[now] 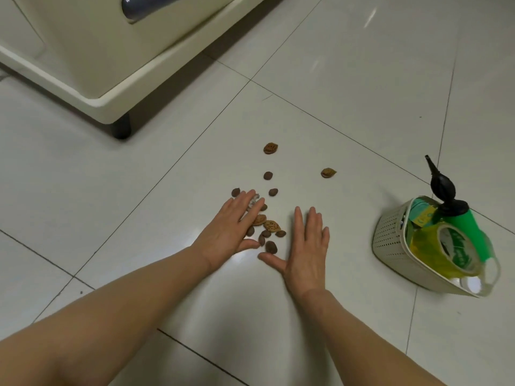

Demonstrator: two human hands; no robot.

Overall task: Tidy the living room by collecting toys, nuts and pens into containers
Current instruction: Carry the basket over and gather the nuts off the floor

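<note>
Left hand (232,222) and right hand (305,246) flat, fingers spread, gripping nothing, flanking the nut cluster (267,232) on the tiled floor (348,93); perforated basket (390,240) at right.

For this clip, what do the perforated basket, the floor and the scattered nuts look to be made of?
Basket: cream moulded plastic, judging by its regular rows of small holes and smooth rim; matte.
Floor: glazed ceramic or stone tile, likely; large pale squares with dark grout lines and soft reflections.
Nuts: natural hard shells or pits, brown; the larger ones are ridged and pitted, the smaller ones smoother. Exact kind unclear.
</note>
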